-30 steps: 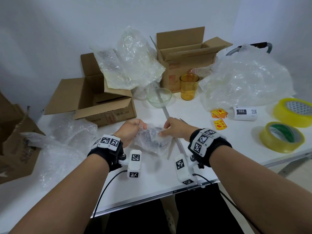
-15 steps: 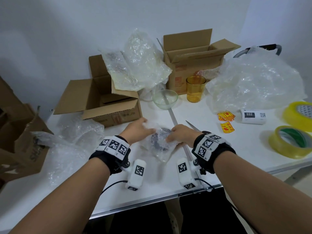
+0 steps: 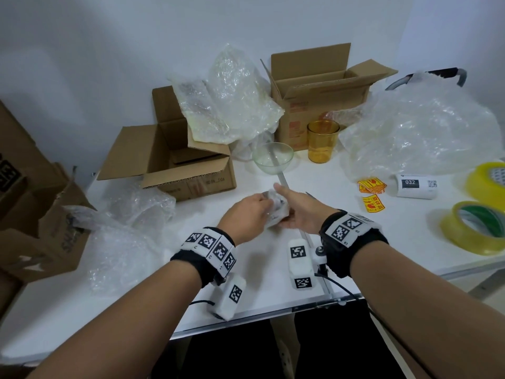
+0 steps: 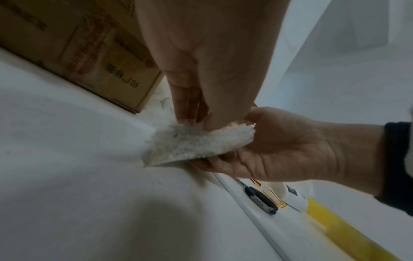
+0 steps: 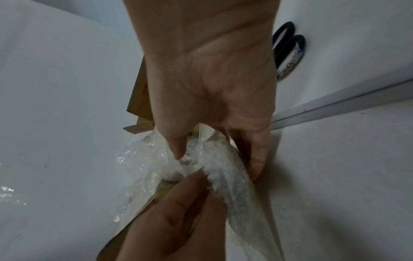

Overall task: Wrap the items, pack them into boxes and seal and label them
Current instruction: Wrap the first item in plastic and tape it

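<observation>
Both hands have closed in since the earlier frame, compacting the bubble-wrapped item (image 3: 276, 212) just above the white table (image 3: 273, 274). Left hand (image 3: 247, 214) pinches its near edge; right hand (image 3: 299, 212) cups its far side, fingers curled round it. Behind stand an open cardboard box (image 3: 175, 162), glass bowl (image 3: 272, 157) and amber cup (image 3: 323, 140). Wrap hides the contents; scissors (image 5: 288, 51) lie partly behind the right wrist.

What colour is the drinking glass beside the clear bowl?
Amber yellow, see-through; the glass shows best in the head view.
</observation>
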`<action>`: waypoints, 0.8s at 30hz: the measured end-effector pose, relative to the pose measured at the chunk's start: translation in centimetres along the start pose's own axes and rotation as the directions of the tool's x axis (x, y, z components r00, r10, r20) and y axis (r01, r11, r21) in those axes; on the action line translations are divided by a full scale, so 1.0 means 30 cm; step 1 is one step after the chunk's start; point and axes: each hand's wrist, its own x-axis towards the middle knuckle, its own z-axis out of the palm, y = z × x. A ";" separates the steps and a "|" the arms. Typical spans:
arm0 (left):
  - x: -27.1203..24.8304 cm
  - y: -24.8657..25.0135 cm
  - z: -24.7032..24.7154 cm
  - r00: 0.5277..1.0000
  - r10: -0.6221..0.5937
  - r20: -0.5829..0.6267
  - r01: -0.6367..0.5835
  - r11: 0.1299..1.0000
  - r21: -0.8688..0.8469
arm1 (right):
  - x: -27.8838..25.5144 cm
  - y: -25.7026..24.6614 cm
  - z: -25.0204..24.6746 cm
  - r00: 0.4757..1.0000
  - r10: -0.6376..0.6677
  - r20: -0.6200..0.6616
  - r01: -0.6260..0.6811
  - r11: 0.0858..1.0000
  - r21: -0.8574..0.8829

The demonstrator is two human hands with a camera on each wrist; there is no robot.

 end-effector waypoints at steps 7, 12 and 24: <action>-0.019 -0.033 -0.048 0.958 -0.284 -0.038 0.198 0.751 -0.630 | 0.041 0.047 -0.007 0.994 -0.071 -0.086 0.062 0.993 -0.104; -0.014 -0.086 -0.038 0.831 -0.522 0.192 0.372 0.265 -0.890 | 0.052 0.051 -0.013 0.991 -0.104 -0.080 0.100 0.993 -0.056; 0.048 -0.033 -0.020 0.824 -0.319 0.469 0.469 -0.081 -0.880 | 0.037 0.032 -0.024 0.981 -0.186 -0.058 0.172 0.967 -0.187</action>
